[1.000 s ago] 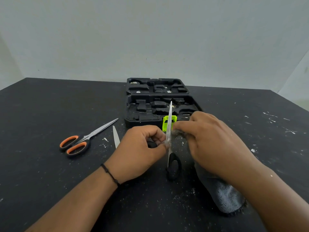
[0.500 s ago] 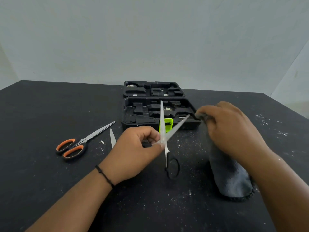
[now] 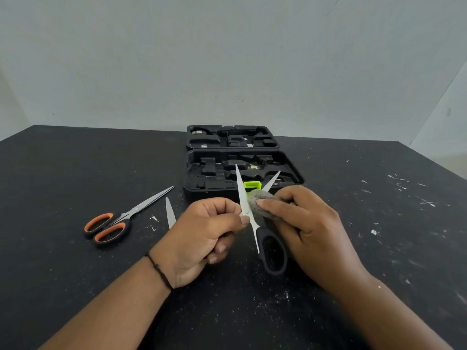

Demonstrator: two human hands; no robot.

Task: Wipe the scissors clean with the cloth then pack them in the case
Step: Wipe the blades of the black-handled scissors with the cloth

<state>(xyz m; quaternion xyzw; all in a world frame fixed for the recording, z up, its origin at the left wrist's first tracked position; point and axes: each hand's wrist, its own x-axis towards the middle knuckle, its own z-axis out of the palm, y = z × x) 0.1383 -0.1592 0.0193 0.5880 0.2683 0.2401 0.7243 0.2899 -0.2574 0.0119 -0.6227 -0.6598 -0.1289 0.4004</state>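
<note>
The left hand (image 3: 202, 233) pinches the black-handled scissors (image 3: 249, 218) at the pivot, blades spread – the right hand (image 3: 307, 228) presses the bunched grey cloth (image 3: 260, 202) between them. Just behind stands the open black case (image 3: 202, 173); no writing is legible. The black table (image 3: 75, 160) lies bare toward its left edge.

Matte black table top (image 3: 75, 173), speckled with white flecks and scratches, densest toward its right edge. Open moulded plastic case (image 3: 202, 178), black throughout, with a lime-green latch (image 3: 252, 184) at its near rim. Orange-and-black-handled steel scissors (image 3: 121, 218) toward the left edge, blades silver-grey. Black-handled steel scissors (image 3: 271, 248) near the middle, blades pale silver. Fuzzy grey cloth (image 3: 260, 200), plain, unpatterned. Loose silver blade tip (image 3: 170, 213). Thin black cord bracelet (image 3: 159, 270). Wall (image 3: 227, 59) behind the far edge: plain pale grey-white.
</note>
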